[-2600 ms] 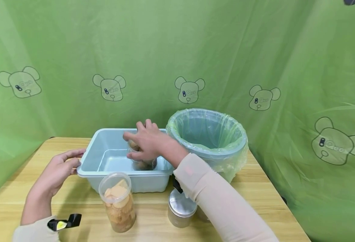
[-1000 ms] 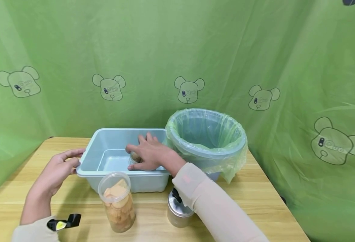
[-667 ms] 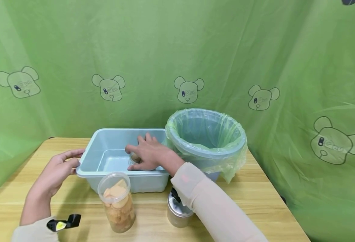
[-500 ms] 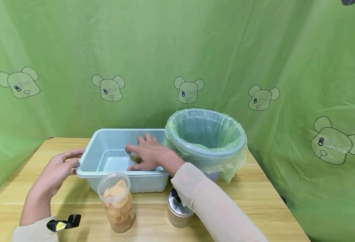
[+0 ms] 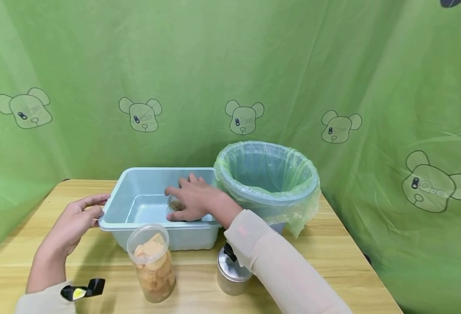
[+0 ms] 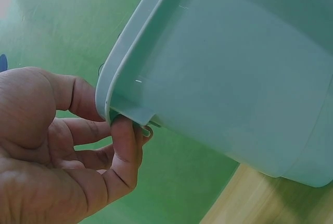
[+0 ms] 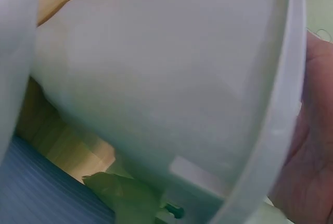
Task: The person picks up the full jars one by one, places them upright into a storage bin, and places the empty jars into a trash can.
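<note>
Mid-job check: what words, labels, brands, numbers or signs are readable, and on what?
"Qee": on the rightmost outlined bear head printed on the green fabric backdrop.
Other outlined bear heads: similar lettering, fainter.
Yellow mark on the black wrist band: too small to read.
No text seen on the light-blue plastic tub or clear plastic jar of orange pieces.
</note>
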Demonstrator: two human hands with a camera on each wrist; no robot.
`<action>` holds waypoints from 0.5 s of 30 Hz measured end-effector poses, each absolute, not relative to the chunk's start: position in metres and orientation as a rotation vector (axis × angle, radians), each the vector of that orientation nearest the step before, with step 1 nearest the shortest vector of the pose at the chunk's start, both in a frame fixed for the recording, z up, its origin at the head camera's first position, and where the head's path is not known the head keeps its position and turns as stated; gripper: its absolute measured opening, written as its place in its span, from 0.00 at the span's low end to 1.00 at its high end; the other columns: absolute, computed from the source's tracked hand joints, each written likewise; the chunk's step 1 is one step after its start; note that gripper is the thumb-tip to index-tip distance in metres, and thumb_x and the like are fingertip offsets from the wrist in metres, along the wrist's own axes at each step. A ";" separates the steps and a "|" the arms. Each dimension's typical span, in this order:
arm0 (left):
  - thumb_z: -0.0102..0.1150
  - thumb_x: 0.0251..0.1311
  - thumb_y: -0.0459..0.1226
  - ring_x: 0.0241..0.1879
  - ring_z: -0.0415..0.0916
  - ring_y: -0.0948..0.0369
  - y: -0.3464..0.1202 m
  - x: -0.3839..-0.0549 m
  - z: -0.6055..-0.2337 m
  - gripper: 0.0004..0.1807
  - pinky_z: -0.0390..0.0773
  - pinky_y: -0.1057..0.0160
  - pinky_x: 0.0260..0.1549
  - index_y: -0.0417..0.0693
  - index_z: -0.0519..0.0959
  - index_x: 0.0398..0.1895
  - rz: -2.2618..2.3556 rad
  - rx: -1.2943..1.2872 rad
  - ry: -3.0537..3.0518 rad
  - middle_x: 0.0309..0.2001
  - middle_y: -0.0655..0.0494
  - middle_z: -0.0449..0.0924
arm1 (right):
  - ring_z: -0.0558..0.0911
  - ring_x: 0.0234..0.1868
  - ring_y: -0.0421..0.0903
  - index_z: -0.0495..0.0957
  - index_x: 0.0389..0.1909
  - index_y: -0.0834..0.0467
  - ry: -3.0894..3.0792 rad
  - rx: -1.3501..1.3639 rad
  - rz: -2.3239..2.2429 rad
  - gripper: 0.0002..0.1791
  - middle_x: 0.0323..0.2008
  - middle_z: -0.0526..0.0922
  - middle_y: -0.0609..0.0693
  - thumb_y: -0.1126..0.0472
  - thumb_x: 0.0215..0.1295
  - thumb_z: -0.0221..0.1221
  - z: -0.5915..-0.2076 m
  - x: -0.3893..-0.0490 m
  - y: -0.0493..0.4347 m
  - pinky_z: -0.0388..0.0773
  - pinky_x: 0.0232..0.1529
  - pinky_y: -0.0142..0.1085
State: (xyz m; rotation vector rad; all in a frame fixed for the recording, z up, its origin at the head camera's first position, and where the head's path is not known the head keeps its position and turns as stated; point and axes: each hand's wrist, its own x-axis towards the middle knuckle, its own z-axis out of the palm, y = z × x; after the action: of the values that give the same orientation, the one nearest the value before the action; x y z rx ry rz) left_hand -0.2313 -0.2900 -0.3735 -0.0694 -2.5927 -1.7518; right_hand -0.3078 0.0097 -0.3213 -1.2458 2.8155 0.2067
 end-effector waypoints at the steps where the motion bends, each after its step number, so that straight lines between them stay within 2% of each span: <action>1: 0.41 0.70 0.30 0.45 0.79 0.65 -0.290 -0.231 -0.374 0.31 0.82 0.66 0.41 0.27 0.57 0.76 -1.752 -0.071 -2.592 0.70 0.28 0.63 | 0.65 0.51 0.48 0.61 0.77 0.39 2.815 -1.241 0.214 0.39 0.55 0.72 0.50 0.29 0.70 0.51 -0.319 -0.307 0.010 0.66 0.52 0.41; 7: 0.41 0.70 0.30 0.45 0.79 0.66 -0.290 -0.231 -0.374 0.31 0.82 0.66 0.42 0.27 0.57 0.76 -1.749 -0.076 -2.596 0.70 0.28 0.62 | 0.67 0.55 0.49 0.62 0.77 0.40 2.832 -1.259 0.234 0.38 0.61 0.73 0.49 0.30 0.71 0.51 -0.310 -0.301 0.011 0.68 0.57 0.44; 15: 0.41 0.72 0.31 0.45 0.79 0.66 -0.290 -0.231 -0.375 0.31 0.82 0.66 0.41 0.28 0.57 0.76 -1.747 -0.069 -2.602 0.70 0.28 0.62 | 0.70 0.58 0.50 0.64 0.76 0.42 2.865 -1.364 0.301 0.35 0.61 0.74 0.48 0.33 0.73 0.51 -0.299 -0.291 0.012 0.69 0.60 0.48</action>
State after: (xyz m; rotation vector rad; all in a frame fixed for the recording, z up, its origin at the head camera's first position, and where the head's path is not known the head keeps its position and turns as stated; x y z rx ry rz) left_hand -0.2314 -0.2905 -0.3747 -0.0687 -2.6023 -1.7467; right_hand -0.2910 0.0122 -0.2994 -1.3636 2.8647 0.3011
